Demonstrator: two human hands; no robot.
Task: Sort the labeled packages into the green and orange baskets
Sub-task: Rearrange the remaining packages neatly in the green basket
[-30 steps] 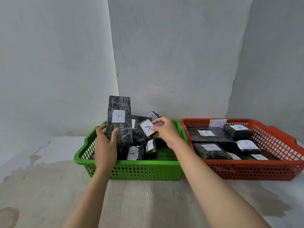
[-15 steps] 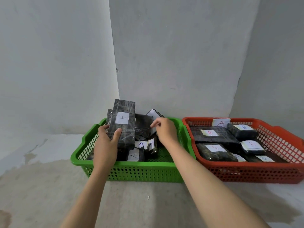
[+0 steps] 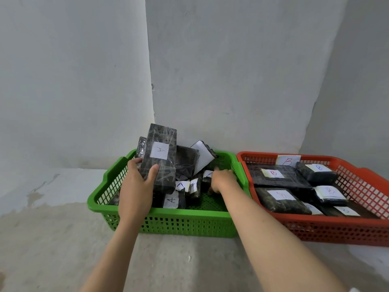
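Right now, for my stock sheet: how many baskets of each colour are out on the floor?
Green basket: 1
Orange basket: 1
Total: 2

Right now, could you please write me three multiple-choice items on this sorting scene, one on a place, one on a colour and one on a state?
1. Where is the right hand?
A. Inside the green basket
B. Inside the orange basket
C. On the floor

2. What colour is the basket holding the packages marked B?
A. Green
B. Blue
C. Orange

3. How is the tall A package placed?
A. Lying flat in the orange basket
B. Gripped upright by the left hand
C. Resting on the floor

Answers: 1 A, the hand reaches down among the small A packages; 2 C, the B labels lie in the orange basket; 3 B, thumb and fingers wrap its lower end.
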